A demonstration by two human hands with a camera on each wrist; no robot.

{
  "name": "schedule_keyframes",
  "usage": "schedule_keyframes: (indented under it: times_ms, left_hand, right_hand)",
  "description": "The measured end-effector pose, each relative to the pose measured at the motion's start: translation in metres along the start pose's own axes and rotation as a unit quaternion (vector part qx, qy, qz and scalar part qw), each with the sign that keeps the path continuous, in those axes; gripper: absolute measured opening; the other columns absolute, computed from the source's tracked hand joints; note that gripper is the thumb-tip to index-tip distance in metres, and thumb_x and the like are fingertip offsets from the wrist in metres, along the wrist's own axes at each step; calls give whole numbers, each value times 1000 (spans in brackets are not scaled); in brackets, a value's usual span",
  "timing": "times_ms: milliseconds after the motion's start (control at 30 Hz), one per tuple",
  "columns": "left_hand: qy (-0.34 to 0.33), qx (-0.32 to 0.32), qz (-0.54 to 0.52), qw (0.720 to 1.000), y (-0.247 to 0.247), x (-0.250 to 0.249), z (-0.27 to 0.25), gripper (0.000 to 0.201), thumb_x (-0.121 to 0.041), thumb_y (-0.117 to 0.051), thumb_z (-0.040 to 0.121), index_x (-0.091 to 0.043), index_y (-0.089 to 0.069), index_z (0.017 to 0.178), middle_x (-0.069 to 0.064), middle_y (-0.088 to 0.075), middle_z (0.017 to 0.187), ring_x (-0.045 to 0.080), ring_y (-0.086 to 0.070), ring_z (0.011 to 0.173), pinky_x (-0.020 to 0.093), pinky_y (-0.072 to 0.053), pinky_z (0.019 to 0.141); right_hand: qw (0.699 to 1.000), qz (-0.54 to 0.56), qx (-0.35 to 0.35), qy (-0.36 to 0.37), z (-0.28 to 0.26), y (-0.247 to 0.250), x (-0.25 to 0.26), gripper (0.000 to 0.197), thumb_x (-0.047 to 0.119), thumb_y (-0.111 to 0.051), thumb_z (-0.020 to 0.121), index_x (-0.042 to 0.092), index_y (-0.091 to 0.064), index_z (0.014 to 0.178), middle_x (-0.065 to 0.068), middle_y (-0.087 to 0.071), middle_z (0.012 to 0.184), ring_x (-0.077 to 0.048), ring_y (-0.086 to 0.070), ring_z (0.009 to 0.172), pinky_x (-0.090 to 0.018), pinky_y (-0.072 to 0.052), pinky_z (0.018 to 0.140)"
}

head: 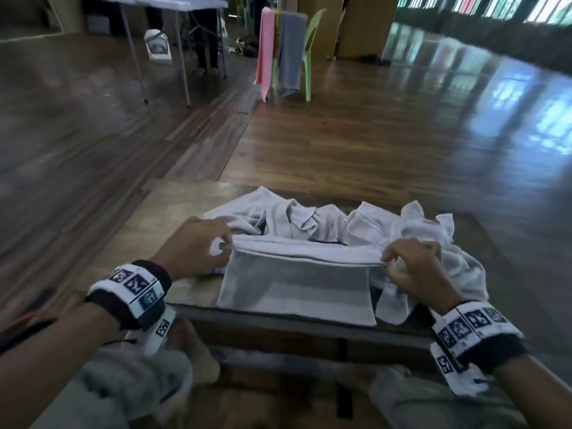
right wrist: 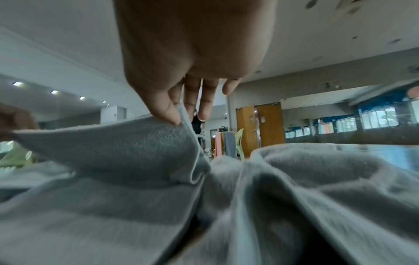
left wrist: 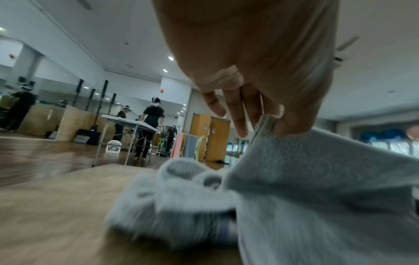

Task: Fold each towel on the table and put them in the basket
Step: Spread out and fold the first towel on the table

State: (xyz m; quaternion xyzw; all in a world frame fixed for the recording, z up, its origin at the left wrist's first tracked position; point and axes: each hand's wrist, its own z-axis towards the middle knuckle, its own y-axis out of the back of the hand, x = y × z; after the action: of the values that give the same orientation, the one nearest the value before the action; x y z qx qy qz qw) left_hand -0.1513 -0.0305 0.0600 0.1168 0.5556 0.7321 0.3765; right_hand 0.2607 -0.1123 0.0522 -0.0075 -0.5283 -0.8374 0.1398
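Seated at a low table (head: 148, 218), a person's left hand (head: 193, 246) and right hand (head: 414, 267) each pinch a top corner of a pale towel (head: 297, 286), holding it stretched over the table's near edge, apparently mid-fold. The next move likely calls for bringing the corners together evenly. A heap of unfolded towels (head: 309, 221) crowds close behind; no basket is in view.
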Motion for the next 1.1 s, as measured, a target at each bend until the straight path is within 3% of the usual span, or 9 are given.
schedule_keyframes:
  times_ms: [100,300,400,500,633,700,833,933,1100]
  left_hand:
    - [-32,75,66,995,-32,4,-33,11,-33,-49,71,-25,-56,69,-10,-60,72,14,-56,70,27,-34,67]
    - [-23,109,73,991,-68,8,-69,21,-39,-48,79,-25,-61,70,-11,-63,74,14,-62,69,27,-29,69]
    - [-20,97,65,993,-68,8,-70,23,-39,-47,79,-25,-63,71,-10,-64,75,14,-63,68,25,-25,68]
    - [-26,61,60,996,-63,5,-70,24,-38,-47,78,-25,-66,73,-9,-66,77,15,-64,68,25,-25,69]
    - [-34,-6,58,998,-61,4,-70,21,-33,-49,80,-21,-67,76,-5,-68,81,17,-64,71,28,-31,72]
    - [-31,-29,61,997,-59,5,-69,21,-32,-50,84,-20,-66,77,-5,-67,82,18,-63,72,28,-32,73]
    - [-29,-68,97,993,-53,10,-62,23,-32,-50,87,-19,-66,77,-6,-66,81,18,-62,71,31,-33,74]
    - [-23,-64,115,991,-54,10,-62,19,-32,-53,86,-23,-66,75,-8,-66,81,16,-62,73,32,-34,76]
    - [-20,19,84,996,-70,4,-85,23,-36,-49,80,-28,-69,73,-12,-68,79,14,-65,74,29,-32,76]
  right_hand:
    - [997,-21,45,64,-35,-22,2,13,16,-59,63,27,-61,69,11,-63,72,-13,-59,76,-41,-37,74]
    - [982,-77,154,84,-69,-53,5,15,30,-45,72,31,-60,71,18,-61,76,-4,-51,80,-26,-13,73]
    - [982,-88,151,72,-71,-54,5,6,29,-64,69,32,-61,72,18,-63,77,-4,-54,80,-25,-12,74]
    - [984,-85,147,48,-71,-50,3,22,24,-81,62,32,-63,73,16,-64,76,-7,-60,79,-25,-13,74]
    - [994,-78,53,47,-73,-46,5,5,24,-64,73,28,-64,75,11,-65,76,-14,-64,76,-28,-18,74]
    - [996,-76,10,47,-73,-45,8,15,27,-50,78,26,-65,75,10,-66,77,-17,-63,75,-30,-21,74]
    - [994,-96,-37,32,-67,-38,10,16,28,-50,80,25,-65,77,10,-67,81,-17,-62,78,-33,-22,74]
    - [992,-109,-21,55,-66,-41,8,19,28,-49,84,24,-65,76,9,-67,80,-18,-60,79,-34,-26,72]
    - [988,-96,75,95,-86,-54,5,23,34,-47,85,27,-67,76,12,-66,79,-17,-61,78,-35,-30,72]
